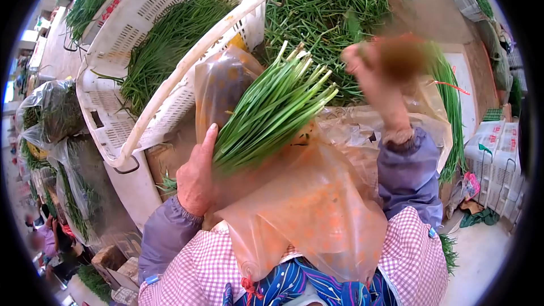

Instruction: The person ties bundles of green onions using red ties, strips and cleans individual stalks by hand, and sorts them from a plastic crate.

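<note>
My left hand [194, 178] is closed round a bunch of green chives [269, 110], its thumb along their side. The pale cut ends point up and away from me, above a clear plastic sheet with orange marks [306, 192] over my lap. My right hand [368, 68] is raised to the right of the bunch, apart from it, and smeared by motion. Its fingers are curled at a blurred, round brown thing [403, 56] whose kind I cannot make out. Behind both hands lies a big heap of loose chives [317, 17].
A white slotted plastic basket [175, 85] holding chives stands at the upper left. Long chives with a red tie [453, 119] hang at the right. White crates [496, 153] stand on the floor to the far right. Plastic-wrapped bundles [56, 113] are at the left; a person [48, 238] is beyond.
</note>
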A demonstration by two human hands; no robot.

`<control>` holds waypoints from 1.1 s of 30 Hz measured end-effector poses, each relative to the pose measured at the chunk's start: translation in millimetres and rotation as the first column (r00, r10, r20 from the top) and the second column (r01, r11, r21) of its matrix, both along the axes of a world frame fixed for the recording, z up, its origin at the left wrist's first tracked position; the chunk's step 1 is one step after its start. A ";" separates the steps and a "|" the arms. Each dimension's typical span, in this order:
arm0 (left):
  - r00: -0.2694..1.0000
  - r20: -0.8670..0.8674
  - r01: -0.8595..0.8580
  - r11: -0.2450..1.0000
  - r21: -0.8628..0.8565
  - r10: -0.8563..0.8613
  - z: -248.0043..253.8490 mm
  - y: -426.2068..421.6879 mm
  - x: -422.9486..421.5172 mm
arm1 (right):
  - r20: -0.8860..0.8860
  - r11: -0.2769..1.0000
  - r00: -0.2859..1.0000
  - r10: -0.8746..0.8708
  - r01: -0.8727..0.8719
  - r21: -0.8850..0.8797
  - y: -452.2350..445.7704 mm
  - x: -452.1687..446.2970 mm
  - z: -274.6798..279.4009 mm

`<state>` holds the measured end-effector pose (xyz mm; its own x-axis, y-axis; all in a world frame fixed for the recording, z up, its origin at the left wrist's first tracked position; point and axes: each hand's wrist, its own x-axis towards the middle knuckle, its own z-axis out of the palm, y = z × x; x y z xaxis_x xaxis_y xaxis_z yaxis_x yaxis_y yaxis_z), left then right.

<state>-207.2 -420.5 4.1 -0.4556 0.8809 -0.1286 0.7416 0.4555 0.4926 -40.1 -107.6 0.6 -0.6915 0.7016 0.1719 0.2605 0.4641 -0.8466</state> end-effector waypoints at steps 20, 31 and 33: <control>0.983 -0.162 0.092 0.996 0.016 -0.088 6.1 -5.4 6.8 | 0.378 0.963 0.900 -0.215 0.130 0.237 80.3 49.0 -65.6; 0.980 -0.177 0.078 0.995 -0.066 -0.089 16.2 5.6 10.0 | 0.125 0.663 0.807 0.578 -0.553 0.505 -92.1 -58.4 -3.5; 0.993 -0.116 0.033 0.998 0.057 -0.026 14.3 -2.7 7.4 | 0.073 0.687 0.799 0.597 -0.556 0.468 -91.8 -64.1 -11.4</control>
